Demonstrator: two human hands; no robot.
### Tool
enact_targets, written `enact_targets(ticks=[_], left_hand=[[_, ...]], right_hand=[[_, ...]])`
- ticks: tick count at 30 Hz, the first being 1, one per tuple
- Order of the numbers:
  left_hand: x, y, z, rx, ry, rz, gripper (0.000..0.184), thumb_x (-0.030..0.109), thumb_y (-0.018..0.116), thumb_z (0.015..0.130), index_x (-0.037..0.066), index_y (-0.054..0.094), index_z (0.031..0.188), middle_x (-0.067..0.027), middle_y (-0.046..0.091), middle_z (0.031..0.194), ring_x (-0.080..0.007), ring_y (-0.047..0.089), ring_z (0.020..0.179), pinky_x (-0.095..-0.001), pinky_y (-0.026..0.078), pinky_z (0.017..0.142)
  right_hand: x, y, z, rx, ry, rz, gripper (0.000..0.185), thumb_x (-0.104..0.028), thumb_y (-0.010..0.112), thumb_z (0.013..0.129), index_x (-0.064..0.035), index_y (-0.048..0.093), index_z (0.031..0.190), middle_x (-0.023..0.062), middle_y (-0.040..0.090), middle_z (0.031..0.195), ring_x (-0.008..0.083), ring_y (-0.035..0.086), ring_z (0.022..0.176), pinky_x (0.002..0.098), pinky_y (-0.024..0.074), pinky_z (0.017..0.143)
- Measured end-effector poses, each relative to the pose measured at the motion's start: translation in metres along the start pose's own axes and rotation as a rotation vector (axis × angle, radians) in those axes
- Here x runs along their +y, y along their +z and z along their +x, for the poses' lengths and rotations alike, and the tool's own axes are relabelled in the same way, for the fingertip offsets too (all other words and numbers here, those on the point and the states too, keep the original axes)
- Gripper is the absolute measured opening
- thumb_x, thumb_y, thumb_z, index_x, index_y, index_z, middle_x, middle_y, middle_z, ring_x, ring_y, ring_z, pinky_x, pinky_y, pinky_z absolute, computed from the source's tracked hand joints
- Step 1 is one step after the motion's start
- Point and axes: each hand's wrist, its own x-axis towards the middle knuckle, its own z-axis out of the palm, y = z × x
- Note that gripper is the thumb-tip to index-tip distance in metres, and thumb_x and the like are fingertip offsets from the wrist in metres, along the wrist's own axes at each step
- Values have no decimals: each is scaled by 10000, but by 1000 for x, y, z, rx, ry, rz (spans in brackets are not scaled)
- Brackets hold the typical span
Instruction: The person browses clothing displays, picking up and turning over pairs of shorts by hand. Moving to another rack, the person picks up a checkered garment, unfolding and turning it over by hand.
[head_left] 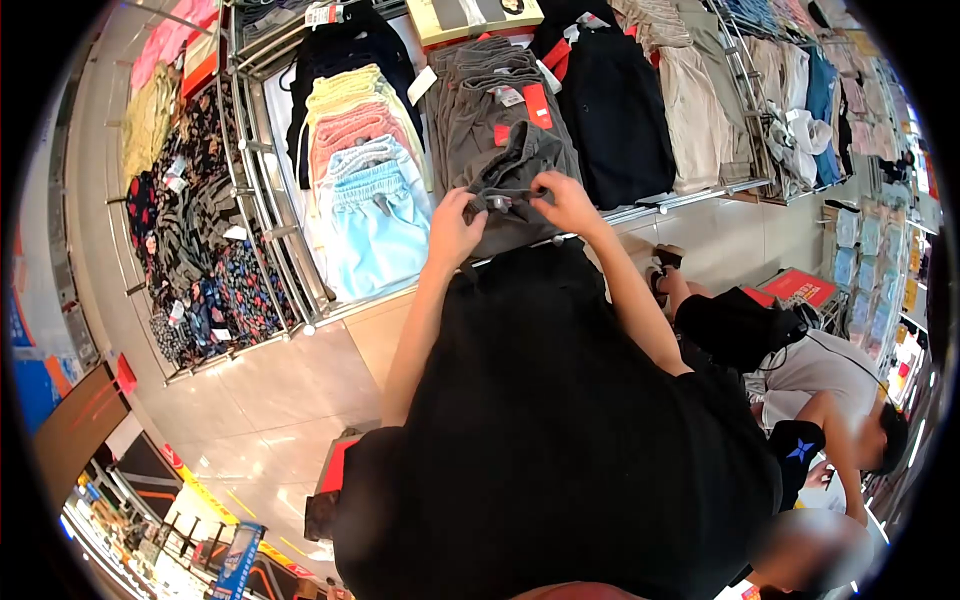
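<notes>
A pair of dark grey-brown trousers (522, 152) lies at the front of a stack of similar folded trousers (487, 65), some with red and white tags. At the left side of its waistband, my left hand (457, 230) pinches the fabric between thumb and fingers. My right hand (567, 204) grips the waistband's right side, fingers curled in. The waistband is stretched between the two hands, near the table's front rail. Light blue shorts (375, 225) lie left of my left hand, and black trousers (617, 120) lie right of my right hand.
Yellow and pink shorts (360, 115) are layered behind the blue ones. Beige trousers (690, 120) lie further right. Metal rails (270, 190) separate a bin of floral clothes (205, 215) at left. A yellow box (470, 18) stands at the back. Other people (830, 380) are at right.
</notes>
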Motion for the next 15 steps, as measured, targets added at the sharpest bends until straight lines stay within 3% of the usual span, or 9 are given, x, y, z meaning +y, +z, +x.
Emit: enact_targets(ticks=[2,4,5,6,8,9,12,14,15], left_hand=[[-27,7,5,10,15,-54,285,116,707,793,-40,626,1017,-162,585,1170,-297,612,1023,-314,486,846],[-59,21,15,57,-239,-601,392,225,691,861,-60,613,1118,-189,538,1280,-274,567,1136,-303,439,940],[-79,28,20,57,-277,-591,519,240,656,912,-4,485,1338,-56,575,1226,-157,572,996,-283,475,827],[-72,30,20,48,-275,-592,519,240,656,912,-4,485,1338,-56,575,1226,-157,572,996,-283,475,827],[-49,29,27,37,-284,-643,676,292,707,861,-28,415,1380,-193,456,1391,-251,432,1283,-313,329,1059],[-46,28,30,-45,-267,-573,767,183,721,815,-9,321,1440,-185,449,1399,-240,429,1284,-306,329,1060],[-33,27,34,-90,-154,-510,771,52,689,746,-8,343,1433,-181,465,1383,-225,464,1249,-294,350,1041],[-23,22,35,-106,-155,-589,777,-25,643,701,-3,364,1426,-173,488,1360,-215,497,1210,-296,376,1020],[-16,18,35,-134,-121,-580,763,-28,646,705,-4,377,1419,-170,509,1337,-209,515,1187,-294,387,1009]], right_hand=[[-24,0,-3,3,-37,16,202,-96,698,738,-39,594,902,153,608,900,357,593,902,411,476,767],[-50,7,-8,41,-41,139,198,-101,696,740,-42,593,898,147,602,902,348,594,894,403,478,762],[-61,10,-10,-7,-52,148,195,-108,695,744,-43,592,896,137,598,910,339,592,881,399,478,758],[-69,15,-13,-64,-88,142,185,-113,687,753,-43,591,895,133,597,920,335,592,875,399,479,760],[-84,27,-18,-105,-176,183,185,-118,680,767,-41,595,911,127,598,927,330,592,885,399,478,769],[-90,32,-20,-164,-138,228,191,-122,678,775,-41,601,930,125,600,931,328,593,900,397,479,780],[-95,34,-24,-243,-122,286,255,-120,655,810,-49,632,1054,134,622,998,321,604,960,386,485,820],[-88,25,-25,-133,-55,337,267,-116,644,840,-43,630,1096,134,646,1001,275,640,908,358,499,793],[-81,22,-27,-64,76,478,262,-113,633,871,-20,620,1116,122,665,973,203,656,837,315,506,759]])
